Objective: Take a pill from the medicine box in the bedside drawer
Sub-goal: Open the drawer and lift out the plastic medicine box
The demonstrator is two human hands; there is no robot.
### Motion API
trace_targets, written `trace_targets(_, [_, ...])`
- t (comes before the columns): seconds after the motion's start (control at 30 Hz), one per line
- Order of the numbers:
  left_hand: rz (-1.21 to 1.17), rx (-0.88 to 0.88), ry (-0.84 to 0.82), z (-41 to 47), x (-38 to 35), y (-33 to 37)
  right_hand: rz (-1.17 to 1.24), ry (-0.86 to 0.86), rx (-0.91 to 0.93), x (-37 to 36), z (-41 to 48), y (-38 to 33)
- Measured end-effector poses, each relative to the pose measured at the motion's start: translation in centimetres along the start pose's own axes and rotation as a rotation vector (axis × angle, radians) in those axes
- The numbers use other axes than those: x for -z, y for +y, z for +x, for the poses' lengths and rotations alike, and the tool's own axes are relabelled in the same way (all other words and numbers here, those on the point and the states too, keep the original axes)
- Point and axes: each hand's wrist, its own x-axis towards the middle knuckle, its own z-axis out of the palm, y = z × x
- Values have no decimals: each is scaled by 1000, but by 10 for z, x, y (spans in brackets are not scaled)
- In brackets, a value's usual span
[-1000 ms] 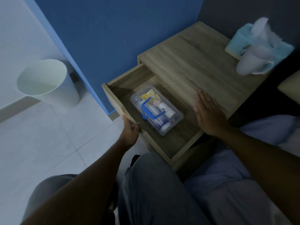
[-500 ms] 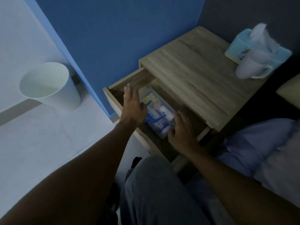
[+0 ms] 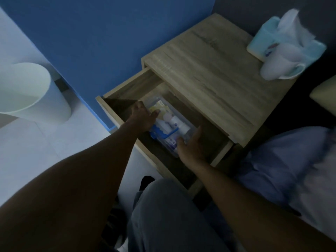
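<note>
The bedside drawer (image 3: 127, 84) stands pulled out of the wooden nightstand (image 3: 209, 70). Inside lies a clear plastic medicine box (image 3: 171, 122) with a blue handle and several small bottles and packets showing through its lid. My left hand (image 3: 143, 116) rests against the box's far left end, thumb on the lid. My right hand (image 3: 192, 144) sits at the near right end, fingers spread around the corner. The box lies on the drawer floor between both hands. How firmly either hand holds it is hidden in the dim light.
A white mug (image 3: 278, 64) and a light blue tissue box (image 3: 283, 39) stand at the nightstand's back right. A white waste bin (image 3: 32, 93) stands on the tiled floor to the left, by the blue wall. My knees are below the drawer; bedding lies right.
My left hand left the drawer front and reached in to the box's far end. My right hand came off the nightstand top and went down to the box's near end.
</note>
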Motion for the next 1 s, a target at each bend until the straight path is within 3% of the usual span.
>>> trace_targets(0.17, [-24, -13, 66, -26, 8, 8, 201, -11, -110, 15, -13, -20])
trace_targets(0.6, [-16, -214, 460, -82, 89, 77, 194, -32, 229, 77, -64, -83])
trace_targets(0.77, [-48, -242, 478, -61, 115, 119, 190, 104, 349, 101, -40, -132])
trace_targets(1.0, [-124, -265, 401, 5, 116, 157, 215, 206, 361, 116, 21, -162])
